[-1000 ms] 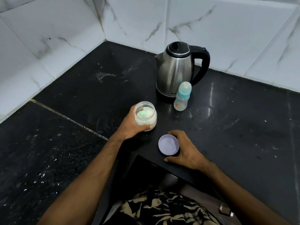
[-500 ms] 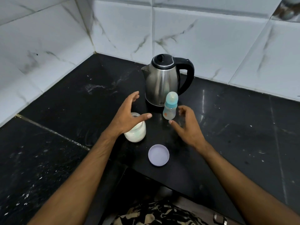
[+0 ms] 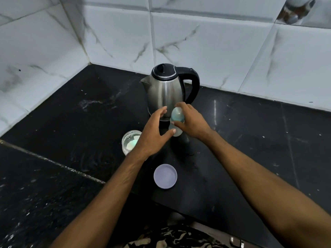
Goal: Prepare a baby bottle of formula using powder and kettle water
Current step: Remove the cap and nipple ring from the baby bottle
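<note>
A small baby bottle [image 3: 176, 119] with a teal cap stands in front of the steel kettle [image 3: 166, 92] on the black counter. My right hand [image 3: 191, 122] grips the bottle's cap and neck from the right. My left hand [image 3: 154, 133] is spread open just left of the bottle, its thumb tip touching the bottle's lower body. The open glass jar of white powder [image 3: 129, 141], with a green scoop inside, stands left of my left wrist. Its purple lid [image 3: 165, 176] lies flat on the counter nearer to me.
The black stone counter [image 3: 250, 140] runs into a corner of white marbled wall tiles [image 3: 125, 42]. A seam [image 3: 53, 163] crosses the counter on the left. The counter's front edge is just beyond my patterned clothing [image 3: 170, 237].
My left hand let go of the powder jar and moved right to the bottle. My right hand left the purple lid, reached forward and took hold of the bottle's top.
</note>
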Demonstrator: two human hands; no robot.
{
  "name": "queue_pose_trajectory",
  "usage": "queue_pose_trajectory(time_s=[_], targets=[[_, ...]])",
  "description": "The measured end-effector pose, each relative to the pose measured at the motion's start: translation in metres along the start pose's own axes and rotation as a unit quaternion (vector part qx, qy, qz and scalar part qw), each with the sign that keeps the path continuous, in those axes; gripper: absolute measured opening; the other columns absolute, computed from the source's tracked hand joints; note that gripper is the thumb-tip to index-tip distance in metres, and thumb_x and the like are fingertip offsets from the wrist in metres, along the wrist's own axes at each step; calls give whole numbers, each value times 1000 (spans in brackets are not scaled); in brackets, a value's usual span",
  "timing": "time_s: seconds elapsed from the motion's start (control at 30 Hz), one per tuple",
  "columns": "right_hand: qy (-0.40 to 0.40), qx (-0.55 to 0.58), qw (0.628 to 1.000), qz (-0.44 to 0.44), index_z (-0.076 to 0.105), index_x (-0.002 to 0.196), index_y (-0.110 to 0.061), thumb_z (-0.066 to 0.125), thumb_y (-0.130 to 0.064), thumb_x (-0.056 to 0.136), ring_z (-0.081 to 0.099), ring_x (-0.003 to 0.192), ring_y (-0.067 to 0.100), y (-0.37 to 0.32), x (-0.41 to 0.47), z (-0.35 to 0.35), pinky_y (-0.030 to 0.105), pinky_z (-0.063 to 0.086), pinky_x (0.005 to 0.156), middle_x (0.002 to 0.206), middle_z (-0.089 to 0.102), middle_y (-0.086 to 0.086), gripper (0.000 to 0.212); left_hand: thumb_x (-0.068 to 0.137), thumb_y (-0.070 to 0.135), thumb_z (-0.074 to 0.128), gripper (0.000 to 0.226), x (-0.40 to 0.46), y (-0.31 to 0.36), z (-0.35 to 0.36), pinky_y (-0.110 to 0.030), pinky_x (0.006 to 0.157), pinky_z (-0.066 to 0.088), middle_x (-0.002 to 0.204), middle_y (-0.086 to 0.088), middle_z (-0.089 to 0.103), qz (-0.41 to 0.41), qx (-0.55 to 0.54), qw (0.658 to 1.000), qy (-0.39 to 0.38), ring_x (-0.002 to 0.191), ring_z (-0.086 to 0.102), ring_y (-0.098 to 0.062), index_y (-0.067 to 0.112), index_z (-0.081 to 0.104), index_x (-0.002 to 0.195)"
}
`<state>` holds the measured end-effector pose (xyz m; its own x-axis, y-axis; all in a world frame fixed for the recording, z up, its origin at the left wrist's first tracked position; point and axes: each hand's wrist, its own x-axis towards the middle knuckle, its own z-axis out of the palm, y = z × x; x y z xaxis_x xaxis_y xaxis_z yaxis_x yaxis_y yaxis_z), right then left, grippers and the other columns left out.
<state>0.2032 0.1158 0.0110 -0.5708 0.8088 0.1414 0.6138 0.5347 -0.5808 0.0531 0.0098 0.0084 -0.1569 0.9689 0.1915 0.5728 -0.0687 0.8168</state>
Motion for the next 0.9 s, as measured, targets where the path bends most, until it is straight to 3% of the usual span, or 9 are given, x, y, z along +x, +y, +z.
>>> queue_pose_trajectory(time_s=[0.1, 0.23, 0.33, 0.47, 0.57, 0.67, 0.9], targets=[[2, 11, 1000, -8, 44, 132, -19, 74, -34, 82, 57, 106, 22, -2, -17, -6, 38, 50, 89, 127, 54, 6, 60, 83, 17, 76, 81, -4, -4, 14, -17, 108, 32, 150, 3, 41, -17, -22, 1000, 3, 136, 38, -4, 19, 29, 150], [10, 12, 1000, -2, 45, 132, -22, 75, -34, 82, 57, 106, 19, -2, -42, -14, 33, 50, 89, 127, 54, 4, 60, 79, 15, 80, 86, -10, -12, 42, -8, 103, 34, 146, 1, 44, -45, -66, 997, -7, 132, 42, -4, 17, 31, 149], [-3, 7, 1000, 4, 44, 134, -24, 75, -33, 82, 57, 108, 19, -5, -56, -11, 33, 51, 90, 128, 53, 2, 61, 74, 27, 84, 88, -19, -22, 59, -25, 106, 42, 143, 5, 50, -84, -95, 992, -11, 131, 46, -4, 22, 35, 147], [-6, 20, 1000, 16, 43, 137, -25, 75, -32, 83, 57, 109, 18, -2, -69, -4, 35, 51, 92, 129, 51, -1, 62, 73, 24, 84, 66, -23, -24, 72, -28, 94, 52, 122, 14, 64, -98, -106, 989, -15, 112, 60, 2, 33, 50, 130], [-4, 15, 1000, 10, 43, 137, -25, 74, -32, 84, 56, 109, 18, -1, -71, -1, 34, 52, 91, 128, 51, -1, 62, 71, 38, 79, 54, -23, -23, 77, -37, 89, 56, 112, 14, 67, -109, -89, 990, -31, 103, 64, -1, 39, 54, 119], [0, 11, 1000, 7, 42, 137, -26, 74, -34, 84, 57, 108, 18, -1, -69, 1, 34, 53, 89, 127, 52, -1, 62, 67, 52, 72, 60, -23, -26, 77, -38, 87, 57, 111, 12, 69, -119, -80, 989, -42, 102, 65, -3, 33, 56, 121], [0, 41, 999, 3, 45, 133, -25, 75, -33, 83, 54, 106, 13, 7, -65, 3, 30, 51, 90, 125, 52, -4, 58, 68, 52, 70, 64, -17, -31, 73, -40, 87, 57, 112, 9, 69, -96, -58, 991, -73, 102, 66, -5, 28, 56, 125]])
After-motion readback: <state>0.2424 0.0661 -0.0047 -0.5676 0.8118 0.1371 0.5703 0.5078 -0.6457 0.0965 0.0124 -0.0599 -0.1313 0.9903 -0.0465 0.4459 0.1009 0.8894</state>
